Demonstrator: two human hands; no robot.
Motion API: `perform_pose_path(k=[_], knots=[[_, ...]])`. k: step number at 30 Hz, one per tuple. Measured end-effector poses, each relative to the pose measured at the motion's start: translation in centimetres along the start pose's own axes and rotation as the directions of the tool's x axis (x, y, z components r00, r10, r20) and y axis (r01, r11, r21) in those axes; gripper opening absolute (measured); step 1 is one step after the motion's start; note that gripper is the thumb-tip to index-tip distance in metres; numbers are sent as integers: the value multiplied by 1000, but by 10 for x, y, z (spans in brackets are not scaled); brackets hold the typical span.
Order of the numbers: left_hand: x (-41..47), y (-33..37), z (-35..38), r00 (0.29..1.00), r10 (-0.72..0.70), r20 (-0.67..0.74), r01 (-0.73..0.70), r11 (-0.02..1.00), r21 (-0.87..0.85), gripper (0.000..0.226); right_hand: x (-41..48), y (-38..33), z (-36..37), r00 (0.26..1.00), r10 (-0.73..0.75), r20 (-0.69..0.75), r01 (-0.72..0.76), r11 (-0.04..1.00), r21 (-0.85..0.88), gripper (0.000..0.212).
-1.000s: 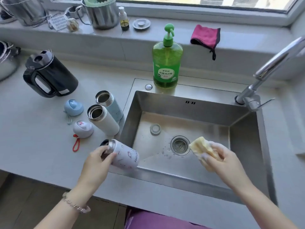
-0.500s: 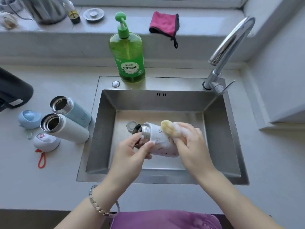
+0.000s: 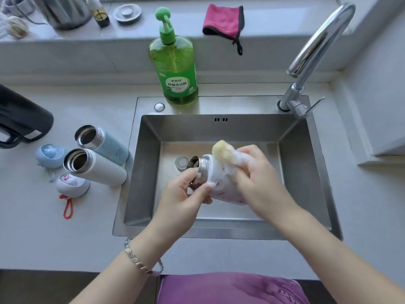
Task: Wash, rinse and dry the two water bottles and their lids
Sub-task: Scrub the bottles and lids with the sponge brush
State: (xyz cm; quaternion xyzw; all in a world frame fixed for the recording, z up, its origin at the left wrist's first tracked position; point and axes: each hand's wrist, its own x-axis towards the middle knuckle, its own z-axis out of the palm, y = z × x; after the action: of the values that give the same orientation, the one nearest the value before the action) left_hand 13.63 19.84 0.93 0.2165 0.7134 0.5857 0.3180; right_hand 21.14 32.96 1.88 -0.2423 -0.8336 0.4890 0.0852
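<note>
At frame left, a blue bottle (image 3: 104,144) and a white bottle (image 3: 97,168) stand open on the table (image 3: 32,227), with a blue lid (image 3: 49,155) and a white lid (image 3: 71,185) beside them. At center, over the sink (image 3: 302,183), the left hand (image 3: 183,195) grips a patterned bottle (image 3: 221,189) by its neck. The right hand (image 3: 256,178) presses a soapy sponge (image 3: 223,151) against its side.

Your bare forearms, a bracelet (image 3: 140,263) and purple clothing (image 3: 230,288)
Both your forearms are bare. The silver bracelet, made of flat, angular metal links, circles your left wrist, with a short loose length dangling beneath it. White suds coat the fingers of your right hand (image 3: 256,178). Your clothing is purple fabric with a faint paler pattern.
</note>
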Motion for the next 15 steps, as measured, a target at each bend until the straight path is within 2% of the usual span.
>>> perform_pose_path(k=[2,4,5,7,9,11,13,15], knots=[[-2,-3,-2,999,54,1,-54,996,75,29,5,0,-6,999,37,32,-36,999,-14,29],[-4,-5,-6,998,63,30,-64,996,68,34,0,-6,-5,993,-46,108,47,999,-11,34],[-6,-4,-7,997,60,49,-63,997,55,32,-2,-7,-6,987,-69,148,68,998,13,38],[-9,-1,-10,995,65,80,-70,996,57,19,1,-4,-13,982,10,190,-18,999,38,38],[-11,0,-12,993,72,89,-79,994,74,8,3,2,-15,985,73,154,-83,995,56,38],[-11,-1,-11,995,55,79,-60,997,57,9,-5,-6,-8,990,-23,141,11,997,82,46],[-10,-1,-10,998,29,62,-30,999,15,11,-10,-12,-3,984,-94,153,77,990,118,44],[-10,0,-11,998,32,48,-33,999,18,10,-5,-3,-11,993,-7,116,-5,995,97,40]])
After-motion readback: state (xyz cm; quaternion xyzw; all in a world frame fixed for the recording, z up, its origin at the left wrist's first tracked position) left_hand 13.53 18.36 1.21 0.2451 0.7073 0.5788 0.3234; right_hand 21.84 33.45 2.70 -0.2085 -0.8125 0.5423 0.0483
